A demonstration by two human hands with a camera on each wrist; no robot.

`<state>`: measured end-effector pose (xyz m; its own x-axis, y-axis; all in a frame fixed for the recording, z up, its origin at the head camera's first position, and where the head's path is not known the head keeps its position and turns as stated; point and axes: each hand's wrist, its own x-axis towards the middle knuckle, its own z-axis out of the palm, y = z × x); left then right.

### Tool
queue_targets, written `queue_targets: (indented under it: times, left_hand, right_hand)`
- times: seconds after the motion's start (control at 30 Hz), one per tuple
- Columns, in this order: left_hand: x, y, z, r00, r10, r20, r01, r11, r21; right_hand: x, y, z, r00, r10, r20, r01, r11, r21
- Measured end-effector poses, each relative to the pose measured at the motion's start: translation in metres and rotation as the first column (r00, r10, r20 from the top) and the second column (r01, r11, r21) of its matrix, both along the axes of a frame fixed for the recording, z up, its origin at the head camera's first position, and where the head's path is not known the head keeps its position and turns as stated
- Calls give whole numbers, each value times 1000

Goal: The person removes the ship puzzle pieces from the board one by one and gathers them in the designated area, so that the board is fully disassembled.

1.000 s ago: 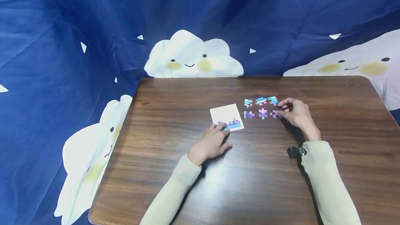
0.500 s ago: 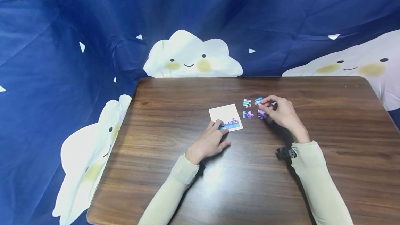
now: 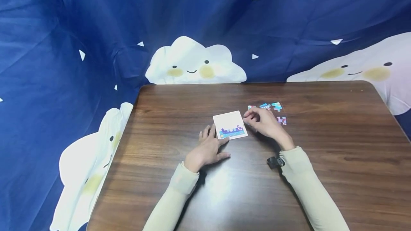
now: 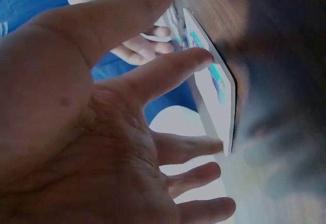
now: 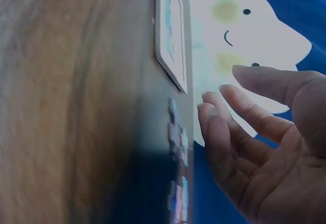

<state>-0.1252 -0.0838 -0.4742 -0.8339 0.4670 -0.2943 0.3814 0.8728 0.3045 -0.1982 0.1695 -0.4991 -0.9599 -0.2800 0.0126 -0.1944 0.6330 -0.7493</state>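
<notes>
A white square puzzle tray (image 3: 228, 119) lies on the table, with joined purple and blue puzzle pieces (image 3: 232, 132) along its near side. My left hand (image 3: 207, 149) has spread fingers at the tray's left and near edges; its index finger (image 4: 196, 60) meets the rim in the left wrist view. At the tray's right edge hovers my right hand (image 3: 265, 124), fingers loosely bent. In the right wrist view, thumb and fingers stand apart with nothing between them. Loose jigsaw pieces (image 3: 277, 106) lie behind and beside this hand, which hides some of them.
The brown wooden table (image 3: 167, 117) ends at a blue curtain (image 3: 192, 6) printed with white clouds and triangles. A small black device (image 3: 273, 162) is strapped at the right sleeve cuff (image 3: 293, 156).
My right hand has moved left from the far-right loose pieces to the tray's right edge. My left fingers have slid off the tray's picture toward its left and near edges.
</notes>
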Motion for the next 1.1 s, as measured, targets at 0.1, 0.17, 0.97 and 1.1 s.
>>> queue_targets:
  times: [0.1, 0.17, 0.97, 1.1]
  left_hand:
    - [3, -1, 1, 1000, 10, 21, -9, 1000, -29]
    - [4, 0, 2, 999, 12, 33, -11, 999, -44]
    - [0, 2, 4, 998, -54, 43, 58, 992, -112]
    - [1, 1, 5, 995, -73, 64, 81, 989, -121]
  right_hand:
    - [0, -5, -6, 1000, 9, 21, -9, 1000, -11]
    - [-1, -9, -7, 999, 29, 25, -29, 999, -14]
    - [-4, -49, -10, 961, 274, 43, -275, 961, 12]
    - [-2, -50, -13, 958, 280, 56, -281, 959, 23]
